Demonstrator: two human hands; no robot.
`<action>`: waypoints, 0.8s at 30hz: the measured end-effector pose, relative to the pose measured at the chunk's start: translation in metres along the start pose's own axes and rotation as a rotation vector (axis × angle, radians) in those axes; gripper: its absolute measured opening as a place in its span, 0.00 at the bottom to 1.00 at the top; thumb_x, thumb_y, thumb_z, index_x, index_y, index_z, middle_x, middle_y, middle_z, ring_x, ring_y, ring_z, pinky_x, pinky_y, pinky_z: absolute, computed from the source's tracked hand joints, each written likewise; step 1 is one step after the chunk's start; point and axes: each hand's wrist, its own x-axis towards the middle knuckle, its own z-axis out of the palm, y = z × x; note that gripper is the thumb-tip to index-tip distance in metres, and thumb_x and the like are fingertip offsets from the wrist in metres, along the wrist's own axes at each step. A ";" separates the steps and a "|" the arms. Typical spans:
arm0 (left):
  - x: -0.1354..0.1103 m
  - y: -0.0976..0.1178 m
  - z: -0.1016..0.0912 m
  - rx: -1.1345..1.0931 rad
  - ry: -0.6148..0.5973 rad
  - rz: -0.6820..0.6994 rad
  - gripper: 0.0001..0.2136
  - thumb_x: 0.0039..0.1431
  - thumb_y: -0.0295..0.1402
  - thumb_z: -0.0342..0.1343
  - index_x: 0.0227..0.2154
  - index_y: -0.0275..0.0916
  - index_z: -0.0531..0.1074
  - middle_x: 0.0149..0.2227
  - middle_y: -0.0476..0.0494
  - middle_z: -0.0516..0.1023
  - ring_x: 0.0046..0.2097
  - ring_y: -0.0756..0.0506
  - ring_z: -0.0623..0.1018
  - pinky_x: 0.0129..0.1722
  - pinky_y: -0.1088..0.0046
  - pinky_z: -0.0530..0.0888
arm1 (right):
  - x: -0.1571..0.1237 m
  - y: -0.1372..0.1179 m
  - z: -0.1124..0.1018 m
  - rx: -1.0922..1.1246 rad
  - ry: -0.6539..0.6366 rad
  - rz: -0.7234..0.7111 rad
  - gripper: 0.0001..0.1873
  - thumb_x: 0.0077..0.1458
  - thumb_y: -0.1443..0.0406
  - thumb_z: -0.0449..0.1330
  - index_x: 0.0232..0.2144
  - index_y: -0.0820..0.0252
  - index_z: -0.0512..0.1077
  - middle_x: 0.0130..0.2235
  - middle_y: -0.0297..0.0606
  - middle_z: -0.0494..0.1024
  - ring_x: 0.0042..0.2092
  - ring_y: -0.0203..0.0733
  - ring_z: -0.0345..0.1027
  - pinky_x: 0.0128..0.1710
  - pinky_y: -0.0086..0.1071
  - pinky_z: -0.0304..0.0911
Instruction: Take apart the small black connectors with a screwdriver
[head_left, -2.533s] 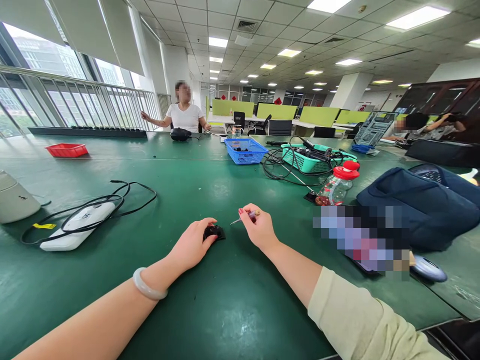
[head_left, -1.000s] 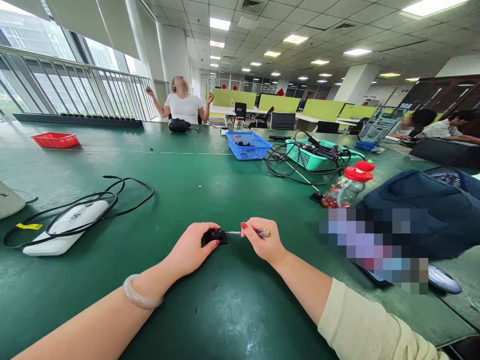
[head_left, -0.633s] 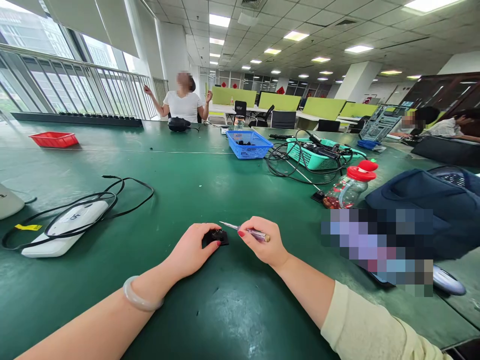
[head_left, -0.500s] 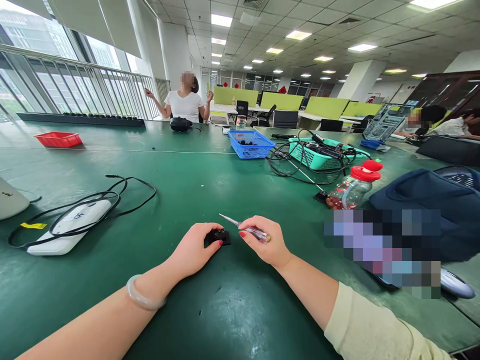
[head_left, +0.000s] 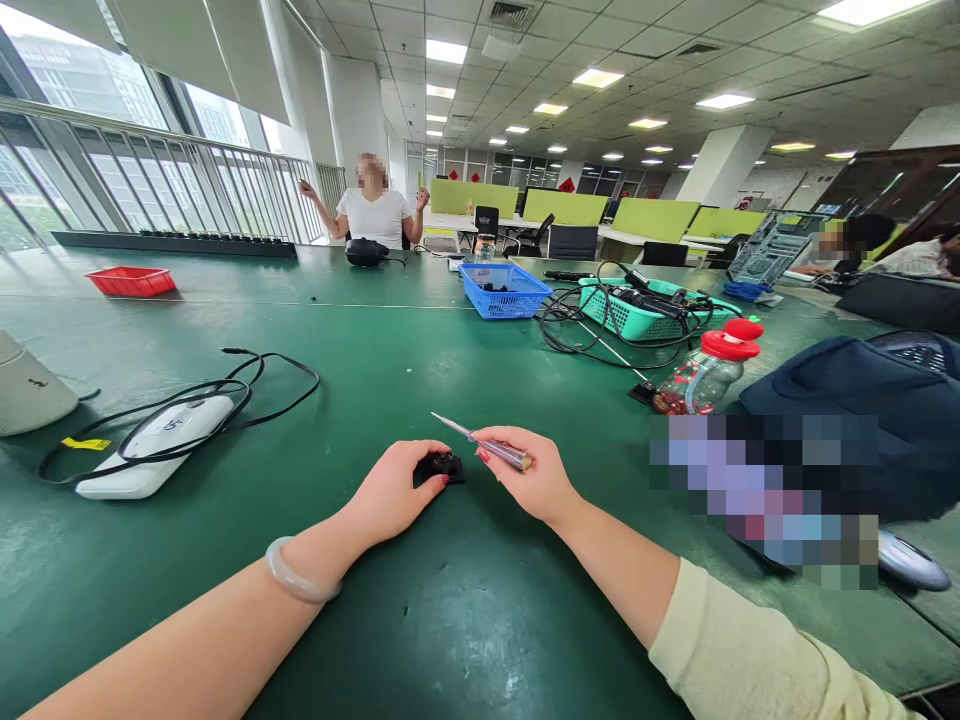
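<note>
My left hand (head_left: 400,490) is closed around a small black block-like part (head_left: 448,466) that rests on the green table (head_left: 360,390); its exact kind is too small to make out, and the fingers hide its left side. In my right hand (head_left: 534,478) I hold a slim screwdriver (head_left: 504,452) with a clear purplish handle, gripped between thumb and fingers. Its thin metal tip points up and to the left, above and beyond the black part, apart from it.
A white power bank (head_left: 161,440) with a looped black cable lies at left. Farther back are a red tray (head_left: 131,283), a blue basket (head_left: 504,305) and a teal basket (head_left: 637,318) with cables. A red-lidded bottle (head_left: 705,375) and dark bag (head_left: 847,430) stand right. A person (head_left: 373,215) sits opposite.
The screwdriver has tilted and its tip has shifted slightly left and away from me. My left hand keeps its hold on the black part. The view has turned slightly.
</note>
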 end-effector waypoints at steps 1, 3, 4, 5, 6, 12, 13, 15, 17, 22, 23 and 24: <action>0.000 0.000 0.000 -0.001 -0.001 -0.006 0.15 0.55 0.36 0.55 0.47 0.44 0.74 0.47 0.45 0.78 0.51 0.40 0.75 0.56 0.57 0.71 | 0.000 0.000 0.000 0.013 -0.001 0.007 0.09 0.54 0.65 0.61 0.39 0.55 0.78 0.38 0.39 0.82 0.37 0.41 0.76 0.39 0.34 0.72; 0.000 0.001 -0.001 0.000 0.000 -0.015 0.15 0.55 0.36 0.55 0.47 0.44 0.74 0.47 0.45 0.78 0.51 0.40 0.75 0.56 0.57 0.71 | 0.000 -0.001 0.000 0.041 -0.008 0.021 0.09 0.54 0.64 0.61 0.39 0.56 0.78 0.37 0.39 0.82 0.36 0.40 0.76 0.38 0.34 0.72; 0.000 0.002 -0.001 0.001 0.001 -0.017 0.15 0.55 0.36 0.55 0.47 0.44 0.74 0.47 0.44 0.79 0.51 0.40 0.75 0.56 0.56 0.71 | 0.000 -0.002 0.000 0.054 -0.012 0.026 0.09 0.55 0.64 0.60 0.38 0.57 0.78 0.37 0.39 0.82 0.35 0.40 0.76 0.38 0.34 0.72; 0.000 0.002 -0.001 0.003 0.002 -0.020 0.15 0.55 0.36 0.55 0.46 0.44 0.74 0.47 0.44 0.79 0.51 0.40 0.75 0.56 0.56 0.71 | 0.000 -0.002 0.000 0.064 -0.015 0.029 0.09 0.55 0.64 0.60 0.38 0.57 0.77 0.36 0.39 0.81 0.34 0.39 0.75 0.37 0.34 0.71; 0.001 0.003 -0.001 0.007 0.003 -0.023 0.15 0.55 0.36 0.55 0.46 0.44 0.74 0.47 0.44 0.79 0.51 0.40 0.75 0.56 0.56 0.71 | 0.000 -0.003 -0.001 0.071 -0.018 0.031 0.09 0.55 0.64 0.59 0.38 0.58 0.77 0.35 0.39 0.81 0.32 0.38 0.74 0.35 0.33 0.71; 0.001 0.002 0.000 0.006 0.015 -0.016 0.15 0.55 0.36 0.56 0.46 0.44 0.74 0.47 0.43 0.79 0.51 0.39 0.76 0.56 0.56 0.72 | -0.001 -0.003 -0.002 0.101 -0.052 0.031 0.11 0.59 0.60 0.57 0.39 0.58 0.76 0.31 0.37 0.79 0.26 0.34 0.67 0.27 0.29 0.65; 0.001 0.001 0.001 0.000 0.013 -0.016 0.15 0.55 0.35 0.56 0.46 0.44 0.74 0.48 0.43 0.79 0.51 0.39 0.75 0.56 0.56 0.72 | -0.001 -0.002 -0.002 0.100 -0.055 0.030 0.11 0.59 0.60 0.57 0.39 0.58 0.76 0.32 0.37 0.79 0.26 0.34 0.67 0.26 0.29 0.65; 0.001 0.001 0.001 -0.010 0.010 -0.019 0.16 0.55 0.35 0.56 0.47 0.44 0.73 0.48 0.43 0.78 0.52 0.39 0.75 0.57 0.55 0.71 | -0.001 -0.003 -0.002 0.093 -0.057 0.029 0.11 0.58 0.59 0.58 0.38 0.58 0.75 0.31 0.37 0.78 0.26 0.33 0.66 0.26 0.29 0.64; 0.001 0.000 0.001 -0.022 0.013 -0.017 0.17 0.54 0.34 0.56 0.48 0.45 0.73 0.48 0.44 0.78 0.51 0.40 0.75 0.57 0.55 0.71 | -0.001 -0.004 -0.002 0.072 -0.054 0.018 0.10 0.57 0.59 0.59 0.35 0.58 0.75 0.30 0.36 0.77 0.25 0.33 0.65 0.25 0.28 0.62; 0.001 0.000 0.001 -0.058 0.010 -0.013 0.17 0.55 0.34 0.56 0.48 0.45 0.72 0.46 0.45 0.79 0.49 0.41 0.76 0.54 0.57 0.73 | 0.000 -0.009 -0.002 0.024 -0.063 -0.027 0.07 0.54 0.61 0.61 0.29 0.58 0.73 0.27 0.34 0.75 0.24 0.32 0.62 0.24 0.27 0.60; 0.001 0.000 0.001 -0.063 0.011 -0.016 0.17 0.55 0.34 0.56 0.49 0.45 0.72 0.46 0.45 0.79 0.49 0.41 0.76 0.54 0.57 0.73 | -0.001 -0.010 -0.002 0.023 -0.058 -0.032 0.07 0.54 0.61 0.61 0.29 0.58 0.73 0.27 0.34 0.75 0.24 0.32 0.62 0.24 0.27 0.60; 0.001 -0.001 0.001 -0.068 0.009 -0.019 0.17 0.55 0.34 0.56 0.49 0.45 0.72 0.47 0.45 0.79 0.50 0.41 0.76 0.55 0.57 0.73 | -0.001 -0.011 -0.002 0.021 -0.049 -0.039 0.06 0.54 0.61 0.61 0.29 0.58 0.72 0.27 0.34 0.75 0.24 0.32 0.62 0.24 0.27 0.60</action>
